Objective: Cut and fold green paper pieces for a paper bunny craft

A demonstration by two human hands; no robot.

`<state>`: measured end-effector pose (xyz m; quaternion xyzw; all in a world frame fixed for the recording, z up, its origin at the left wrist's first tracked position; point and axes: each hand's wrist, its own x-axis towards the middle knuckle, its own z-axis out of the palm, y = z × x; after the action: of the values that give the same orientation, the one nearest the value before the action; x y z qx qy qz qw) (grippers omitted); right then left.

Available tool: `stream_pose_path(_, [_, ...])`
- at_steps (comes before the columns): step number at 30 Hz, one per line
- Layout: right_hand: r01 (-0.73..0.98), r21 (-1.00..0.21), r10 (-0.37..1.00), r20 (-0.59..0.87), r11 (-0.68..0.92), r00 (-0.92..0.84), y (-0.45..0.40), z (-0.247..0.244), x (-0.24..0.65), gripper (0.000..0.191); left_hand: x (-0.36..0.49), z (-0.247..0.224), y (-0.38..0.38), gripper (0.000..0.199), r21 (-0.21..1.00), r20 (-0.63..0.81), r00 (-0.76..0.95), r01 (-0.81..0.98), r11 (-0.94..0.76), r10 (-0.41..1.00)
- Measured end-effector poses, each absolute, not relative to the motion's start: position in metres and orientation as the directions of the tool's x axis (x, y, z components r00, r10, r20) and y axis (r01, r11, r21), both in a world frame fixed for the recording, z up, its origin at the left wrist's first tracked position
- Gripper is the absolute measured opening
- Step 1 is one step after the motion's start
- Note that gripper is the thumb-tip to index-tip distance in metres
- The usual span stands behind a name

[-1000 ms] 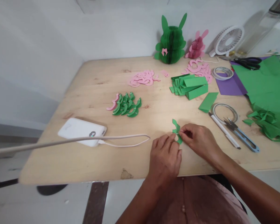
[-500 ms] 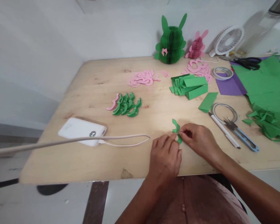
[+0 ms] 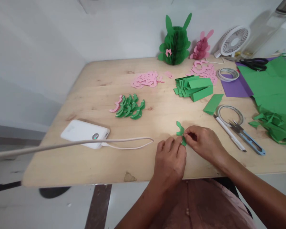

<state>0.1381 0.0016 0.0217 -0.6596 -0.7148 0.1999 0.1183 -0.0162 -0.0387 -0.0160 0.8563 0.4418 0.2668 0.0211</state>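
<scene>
A small curved green paper piece lies on the wooden table in front of me, partly hidden by my fingers. My left hand rests on the table, its fingertips pressed on the lower part of the piece. At the right edge of the same piece, my right hand has its thumb and index finger pinched together on it. To the left sits a cluster of similar curved green pieces with a pink piece at its left edge.
A white power bank with a cable lies left. On the right are folded green strips, tape rolls, a white pen, and blue snips. Paper bunnies and a fan stand behind.
My left fingers have shifted slightly on the green piece, and its lower end shows differently. My right hand keeps its pinch in nearly the same place.
</scene>
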Motion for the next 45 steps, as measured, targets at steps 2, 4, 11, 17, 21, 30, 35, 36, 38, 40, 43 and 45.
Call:
stream_pose_path(2, [0.893, -0.444, 0.985, -0.111, 0.070, -0.132, 0.003, 0.023, 0.140, 0.021, -0.016, -0.015, -0.039, 0.004, 0.261, 0.428, 0.473, 0.752, -0.606, 0.771])
stream_pose_path(4, [0.893, -0.443, 0.982, -0.115, 0.085, -0.150, 0.004, 0.024, 0.142, 0.023, -0.016, -0.015, -0.039, 0.005, 0.252, 0.414, 0.478, 0.757, -0.603, 0.774])
stream_pose_path(11, [0.850, -0.510, 0.982, -0.046, 0.134, -0.183, 0.000, 0.026, 0.144, 0.027, -0.016, -0.014, -0.038, 0.005, 0.232, 0.414, 0.491, 0.758, -0.610, 0.767])
stream_pose_path(17, [0.824, -0.565, 0.983, -0.115, 0.053, -0.142, -0.001, 0.030, 0.150, 0.027, -0.016, -0.013, -0.039, 0.005, 0.236, 0.395, 0.495, 0.760, -0.606, 0.774])
stream_pose_path(21, [0.820, -0.570, 0.986, -0.099, 0.054, -0.134, -0.006, 0.027, 0.153, 0.025, -0.016, -0.013, -0.039, 0.003, 0.241, 0.384, 0.502, 0.756, -0.609, 0.775])
stream_pose_path(30, [0.842, -0.505, 0.978, 0.024, 0.192, -0.208, -0.017, 0.017, 0.151, 0.027, -0.016, -0.014, -0.039, 0.006, 0.260, 0.425, 0.480, 0.747, -0.612, 0.767])
stream_pose_path(35, [0.839, -0.484, 0.968, 0.090, 0.248, -0.235, -0.020, 0.013, 0.151, 0.026, -0.016, -0.014, -0.039, 0.007, 0.256, 0.421, 0.478, 0.753, -0.606, 0.771])
stream_pose_path(36, [0.836, -0.484, 0.966, 0.100, 0.257, -0.239, -0.021, 0.012, 0.151, 0.025, -0.016, -0.014, -0.039, 0.007, 0.256, 0.424, 0.476, 0.753, -0.606, 0.771])
stream_pose_path(38, [0.833, -0.486, 0.964, 0.110, 0.266, -0.244, -0.022, 0.011, 0.150, 0.024, -0.016, -0.014, -0.039, 0.007, 0.259, 0.424, 0.474, 0.753, -0.604, 0.772])
stream_pose_path(40, [0.830, -0.490, 0.963, 0.117, 0.267, -0.241, -0.022, 0.011, 0.150, 0.023, -0.016, -0.014, -0.039, 0.007, 0.262, 0.418, 0.478, 0.751, -0.606, 0.773])
stream_pose_path(43, [0.832, -0.489, 0.965, 0.117, 0.261, -0.235, -0.022, 0.011, 0.149, 0.023, -0.017, -0.014, -0.039, 0.007, 0.261, 0.415, 0.480, 0.751, -0.607, 0.773])
stream_pose_path(45, [0.839, -0.478, 0.966, 0.109, 0.259, -0.236, -0.021, 0.011, 0.149, 0.023, -0.017, -0.013, -0.039, 0.007, 0.261, 0.417, 0.479, 0.751, -0.607, 0.772])
